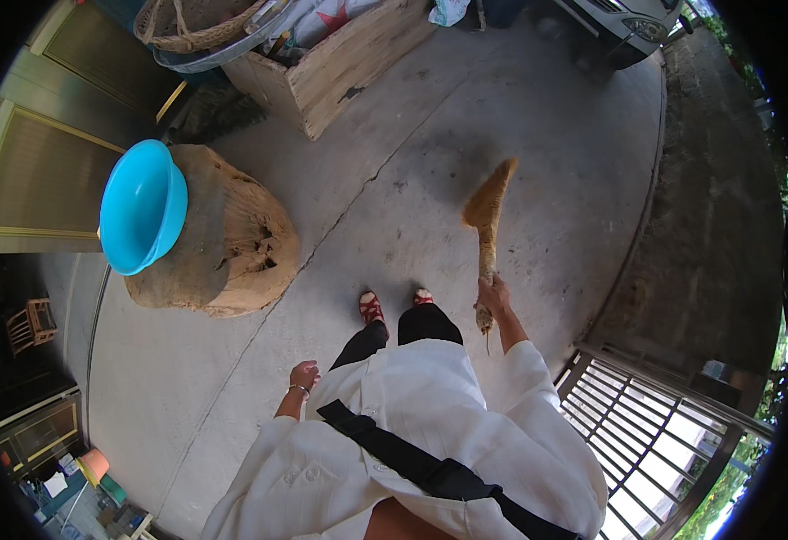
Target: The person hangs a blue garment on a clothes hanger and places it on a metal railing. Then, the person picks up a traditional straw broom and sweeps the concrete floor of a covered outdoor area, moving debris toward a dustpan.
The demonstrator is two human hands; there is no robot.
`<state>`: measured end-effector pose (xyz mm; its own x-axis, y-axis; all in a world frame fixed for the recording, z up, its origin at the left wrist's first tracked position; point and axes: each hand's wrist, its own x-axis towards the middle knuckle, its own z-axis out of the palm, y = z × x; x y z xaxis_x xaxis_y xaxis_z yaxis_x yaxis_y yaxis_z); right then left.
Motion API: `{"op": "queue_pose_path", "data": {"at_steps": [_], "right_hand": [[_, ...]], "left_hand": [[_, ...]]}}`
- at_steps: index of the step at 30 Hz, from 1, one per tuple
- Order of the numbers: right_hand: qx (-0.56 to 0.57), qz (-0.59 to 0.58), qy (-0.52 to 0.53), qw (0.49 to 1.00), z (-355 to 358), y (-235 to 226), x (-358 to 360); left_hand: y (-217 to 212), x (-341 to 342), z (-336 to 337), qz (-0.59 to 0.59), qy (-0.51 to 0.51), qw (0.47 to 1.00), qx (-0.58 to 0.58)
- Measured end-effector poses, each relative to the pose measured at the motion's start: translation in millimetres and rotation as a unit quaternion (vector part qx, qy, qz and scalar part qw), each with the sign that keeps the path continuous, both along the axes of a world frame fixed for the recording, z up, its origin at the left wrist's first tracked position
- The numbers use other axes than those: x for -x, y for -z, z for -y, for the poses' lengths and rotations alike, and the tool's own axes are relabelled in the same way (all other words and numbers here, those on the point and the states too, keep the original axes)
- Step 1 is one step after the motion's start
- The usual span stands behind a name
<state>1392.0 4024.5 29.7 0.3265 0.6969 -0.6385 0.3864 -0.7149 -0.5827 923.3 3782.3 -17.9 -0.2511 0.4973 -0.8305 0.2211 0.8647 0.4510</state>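
Observation:
My right hand (494,293) grips the handle of a straw hand broom (486,216), whose bristles reach forward over the concrete floor (466,117). My left hand (305,373) hangs at my side with fingers curled, holding nothing. My feet in red sandals (371,307) stand between the two hands. I wear a white shirt and dark trousers.
A big tree stump (232,238) stands to my left with a turquoise plastic basin (140,207) on it. A wooden crate (340,63) and a woven basket (192,27) sit ahead. A metal gate (646,423) is at my right, a vehicle (623,27) ahead right.

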Motion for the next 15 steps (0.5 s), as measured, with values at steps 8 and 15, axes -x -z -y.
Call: {"op": "queue_pose_path", "data": {"at_steps": [8,15], "right_hand": [[-0.019,-0.098,-0.109,0.989,-89,-49,85],[-0.185,-0.022,-0.362,0.913,-178,57,76]], "left_hand": [[14,-6,-80,-0.006,0.082,0.996,-0.043],[-29,-41,-231,-0.004,-0.001,0.999,-0.041]]}}
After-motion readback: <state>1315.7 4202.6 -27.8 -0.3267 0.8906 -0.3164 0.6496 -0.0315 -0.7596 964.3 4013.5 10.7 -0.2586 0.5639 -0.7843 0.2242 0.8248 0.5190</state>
